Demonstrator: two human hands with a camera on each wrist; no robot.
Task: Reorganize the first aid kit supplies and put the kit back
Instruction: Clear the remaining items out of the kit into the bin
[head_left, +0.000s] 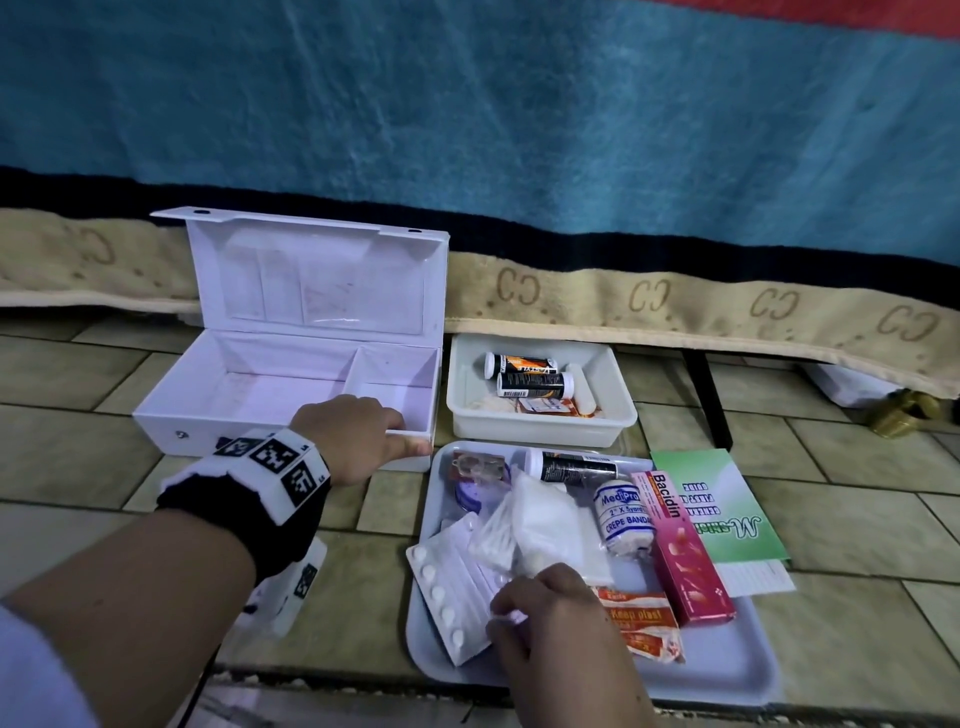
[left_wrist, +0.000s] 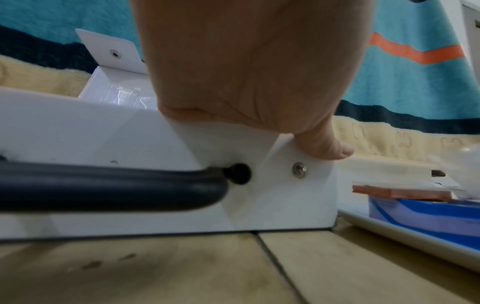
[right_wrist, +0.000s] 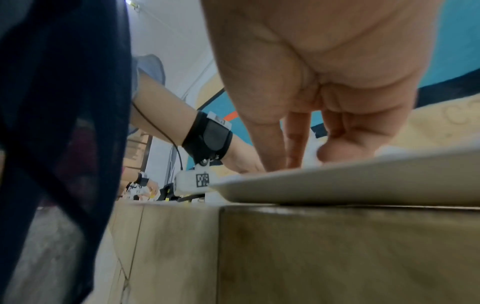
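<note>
The white first aid kit box (head_left: 171, 431) stands open on the tiled floor at the left, lid upright, both compartments bare. My left hand (head_left: 400, 431) grips its front right rim, fingers curled inside and thumb outside; in the left wrist view the left hand (left_wrist: 246, 82) sits over the kit box wall (left_wrist: 103, 133) above a dark handle (left_wrist: 103, 189). My right hand (head_left: 506, 618) reaches into the flat tray (head_left: 727, 670) and pinches the edge of the pill strips (head_left: 441, 597). On the tray also lie a cotton bag (head_left: 550, 519), crepe bandage (head_left: 623, 512), pink Bacidin box (head_left: 685, 561), plasters (head_left: 644, 623) and a black tube (head_left: 576, 466).
A deep white tub (head_left: 540, 434) behind the tray holds two black tubes and small packets. A green leaflet (head_left: 727, 504) lies right of the tray. A blue blanket (head_left: 519, 130) hangs down behind everything, with a dark bed leg (head_left: 714, 400) under it.
</note>
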